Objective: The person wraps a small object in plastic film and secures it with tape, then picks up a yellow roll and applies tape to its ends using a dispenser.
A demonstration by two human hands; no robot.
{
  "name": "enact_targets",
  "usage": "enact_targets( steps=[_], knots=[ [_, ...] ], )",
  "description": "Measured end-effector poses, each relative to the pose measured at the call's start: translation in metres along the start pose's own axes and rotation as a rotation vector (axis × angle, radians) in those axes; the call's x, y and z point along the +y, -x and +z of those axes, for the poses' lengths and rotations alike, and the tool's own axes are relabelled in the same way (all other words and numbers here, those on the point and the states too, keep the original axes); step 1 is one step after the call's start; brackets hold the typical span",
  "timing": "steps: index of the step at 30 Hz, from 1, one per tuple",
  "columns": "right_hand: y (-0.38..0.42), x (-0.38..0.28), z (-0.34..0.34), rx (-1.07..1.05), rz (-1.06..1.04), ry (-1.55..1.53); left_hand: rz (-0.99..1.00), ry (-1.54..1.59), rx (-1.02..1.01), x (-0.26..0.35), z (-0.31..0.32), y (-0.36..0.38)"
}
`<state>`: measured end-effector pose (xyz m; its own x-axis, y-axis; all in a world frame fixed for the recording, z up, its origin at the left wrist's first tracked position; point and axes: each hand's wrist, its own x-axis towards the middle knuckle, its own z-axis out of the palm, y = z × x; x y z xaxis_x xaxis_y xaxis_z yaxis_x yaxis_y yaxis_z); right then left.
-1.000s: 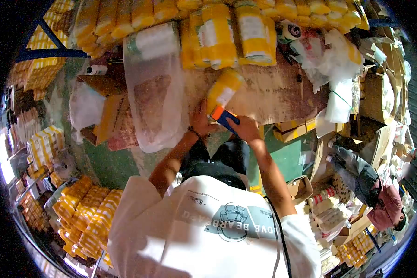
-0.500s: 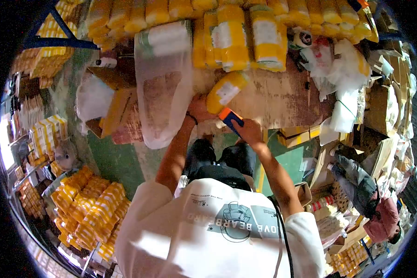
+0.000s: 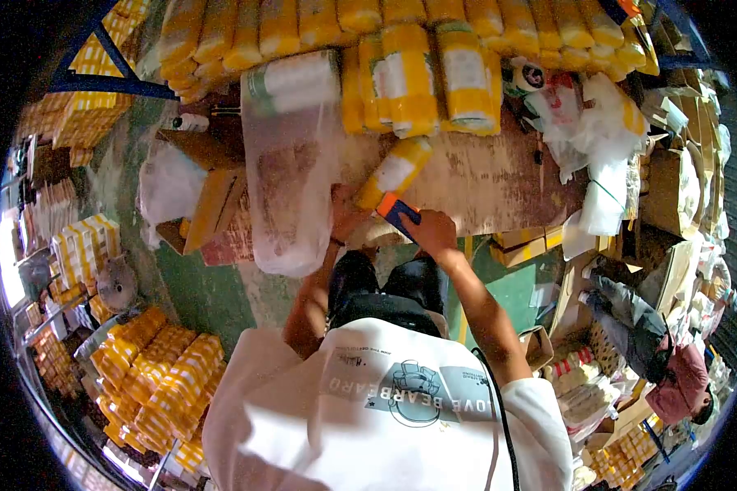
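A yellow wrapped package (image 3: 395, 173) with a white label lies tilted over the near part of the wooden table (image 3: 499, 180). My left hand (image 3: 349, 216) is closed around its near end, with some fingers hidden. In my right hand (image 3: 436, 232) is a blue-and-orange tape dispenser (image 3: 398, 214), its orange end right at the package's lower edge. Left of my left hand, a long clear plastic bag (image 3: 291, 172) hangs over the table's front edge. More yellow packages (image 3: 409, 82) stand just behind the held one.
Stacked yellow rolls (image 3: 319, 24) line the back of the table. An opened cardboard box (image 3: 213, 209) sits at its left end, and plastic bags (image 3: 602, 131) lie at the right. Bundled yellow packages (image 3: 155, 368) are piled lower left. Another person (image 3: 671, 376) is at lower right.
The package has swung slightly more upright and come a little nearer to me and left, along with my left hand. My right hand and the dispenser have shifted slightly left.
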<state>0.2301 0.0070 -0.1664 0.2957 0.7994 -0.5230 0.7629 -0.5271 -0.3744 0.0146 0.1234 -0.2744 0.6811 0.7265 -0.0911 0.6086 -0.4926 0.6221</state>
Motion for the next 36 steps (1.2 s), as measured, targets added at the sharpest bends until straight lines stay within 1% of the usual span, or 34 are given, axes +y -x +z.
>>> enact_targets(
  steps=[1,2,4,5,7,8,9,11,13,14,15,17,18,20,21,25,26,27,29,30,31,32,33,35,36],
  knots=[
    [-0.001,-0.008,-0.006,0.029,-0.037,-0.024,0.056,-0.194,0.073,0.005,-0.006,0.004],
    [-0.001,-0.018,-0.011,0.055,-0.075,-0.05,0.051,-0.197,0.071,0.007,0.001,0.012],
    [-0.011,-0.039,-0.016,0.039,-0.063,-0.063,-0.012,0.005,0.0,0.003,0.032,0.021],
    [-0.017,-0.048,-0.017,0.027,-0.048,-0.071,-0.014,0.001,0.003,-0.019,0.059,0.021],
    [-0.026,-0.063,-0.018,0.025,-0.032,-0.031,-0.357,0.092,-0.023,-0.066,0.116,0.012],
    [-0.028,-0.065,-0.018,0.017,-0.008,0.014,-0.169,0.739,0.503,-0.029,0.118,0.009],
    [-0.028,-0.062,-0.015,0.012,-0.006,0.018,-0.174,0.743,0.502,-0.019,0.102,0.005],
    [-0.027,-0.054,-0.003,0.027,-0.044,-0.094,-0.148,0.377,0.281,-0.007,0.061,-0.006],
    [-0.013,-0.035,0.007,0.035,-0.038,-0.105,-0.114,0.006,0.045,-0.007,0.023,-0.013],
    [-0.006,-0.024,0.01,0.048,-0.042,-0.112,-0.097,-0.181,-0.068,-0.01,0.014,-0.016],
    [-0.001,-0.016,0.012,0.046,-0.051,-0.113,-0.104,-0.186,-0.064,-0.013,0.01,-0.02],
    [0.007,-0.005,0.018,-0.005,0.054,-0.045,0.004,-0.075,0.068,-0.018,0.001,-0.025],
    [0.005,-0.004,0.024,-0.016,0.089,-0.108,0.008,-0.078,0.07,-0.026,0.007,-0.028],
    [0.0,-0.004,0.029,0.024,0.067,-0.099,-0.168,-0.09,-0.184,-0.03,0.012,-0.033],
    [0.0,-0.006,0.029,0.059,0.044,-0.088,-0.161,-0.093,-0.184,-0.027,0.01,-0.032],
    [0.016,-0.008,0.0,0.125,0.05,-0.039,-0.265,0.52,-0.319,0.018,-0.007,-0.014],
    [0.021,-0.009,-0.01,0.07,0.029,-0.007,-0.292,0.676,-0.358,0.025,-0.008,-0.01],
    [0.028,-0.011,-0.018,0.014,0.015,0.021,-0.289,0.677,-0.369,0.025,-0.004,-0.006],
    [0.029,-0.011,-0.023,-0.014,0.015,-0.032,-0.155,0.249,-0.417,0.025,0.012,-0.001],
    [0.025,-0.009,-0.018,-0.032,0.007,-0.005,-0.148,0.254,-0.425,0.022,0.019,0.003],
    [0.02,-0.008,-0.012,-0.05,-0.005,0.022,-0.16,0.375,-0.35,0.015,0.022,0.007],
    [0.014,-0.012,-0.009,-0.087,0.038,-0.022,-0.174,0.491,-0.269,0.01,0.024,0.009],
    [0.01,-0.014,-0.007,-0.087,0.036,-0.023,-0.175,0.489,-0.267,0.006,0.027,0.013],
    [0.008,-0.03,-0.012,-0.078,0.028,-0.045,-0.09,-0.142,-0.144,0.001,0.03,0.024],
    [0.009,-0.03,-0.011,-0.078,0.03,-0.051,-0.088,-0.146,-0.149,-0.001,0.031,0.026]
  ],
)
